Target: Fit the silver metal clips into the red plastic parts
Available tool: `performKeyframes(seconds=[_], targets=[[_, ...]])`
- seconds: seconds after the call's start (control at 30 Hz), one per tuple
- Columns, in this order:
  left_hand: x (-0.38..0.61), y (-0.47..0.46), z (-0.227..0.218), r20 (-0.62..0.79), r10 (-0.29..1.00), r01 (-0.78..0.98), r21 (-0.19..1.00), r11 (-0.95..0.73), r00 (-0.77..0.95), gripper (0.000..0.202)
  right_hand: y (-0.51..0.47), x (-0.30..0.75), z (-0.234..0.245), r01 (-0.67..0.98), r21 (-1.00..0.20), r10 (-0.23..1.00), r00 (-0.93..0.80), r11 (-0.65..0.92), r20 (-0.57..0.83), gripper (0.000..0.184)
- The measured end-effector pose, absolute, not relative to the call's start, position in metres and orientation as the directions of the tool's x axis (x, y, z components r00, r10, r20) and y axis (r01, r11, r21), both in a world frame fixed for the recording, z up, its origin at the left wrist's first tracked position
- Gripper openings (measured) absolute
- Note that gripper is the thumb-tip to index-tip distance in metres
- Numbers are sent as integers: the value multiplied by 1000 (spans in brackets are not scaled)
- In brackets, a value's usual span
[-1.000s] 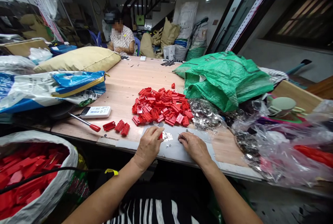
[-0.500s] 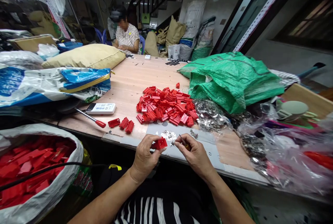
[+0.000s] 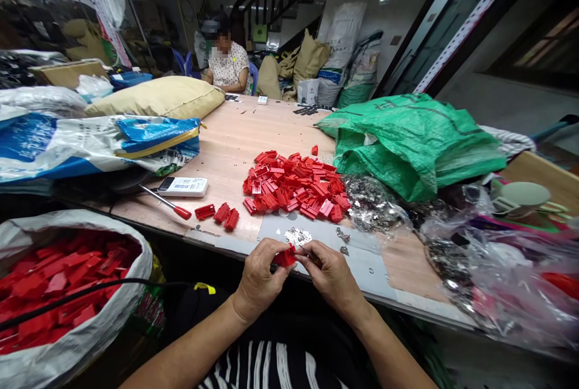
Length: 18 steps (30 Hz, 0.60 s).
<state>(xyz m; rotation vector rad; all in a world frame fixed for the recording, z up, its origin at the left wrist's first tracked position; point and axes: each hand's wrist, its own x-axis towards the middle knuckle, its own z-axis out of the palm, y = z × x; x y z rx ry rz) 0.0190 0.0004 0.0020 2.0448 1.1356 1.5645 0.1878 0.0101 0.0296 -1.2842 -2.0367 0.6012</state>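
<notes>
My left hand [image 3: 259, 277] pinches a red plastic housing [image 3: 284, 256] between thumb and fingers, above the table's near edge. Against its right end press the closed fingertips of my right hand [image 3: 333, 274]. A small metal piece was at those fingertips; now the fingers mostly hide it. A slim dark tool [image 3: 315, 258] lies within the right hand, its kind unclear. Just beyond the hands is a scatter of small silvery metal pieces [image 3: 297, 236]. Farther back lies a heap of red plastic housings [image 3: 296, 187].
Left of the heap are a red-handled screwdriver [image 3: 181, 211], several loose housings [image 3: 221, 213] and a white device [image 3: 183, 187]. A sack [image 3: 147, 250] of red parts stands at lower left. Bagged metal pieces [image 3: 375, 205] and a green sack [image 3: 416, 135] lie right. A person [image 3: 230, 66] sits opposite.
My right hand has moved left, bringing its fingertips from just apart to against the red housing. My left hand still grips the housing. The view has shifted slightly.
</notes>
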Motion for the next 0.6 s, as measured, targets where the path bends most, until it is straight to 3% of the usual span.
performKeyframes(seconds=[0.37, 0.6], targets=[[19, -2, 0, 656, 753, 362, 689, -628, 59, 28, 10, 189, 39, 552, -739, 906, -379, 387, 191, 21], [17, -4, 4, 644, 764, 371, 702, -608, 34, 25, 15, 201, 35, 454, -876, 969, -240, 162, 55, 23]])
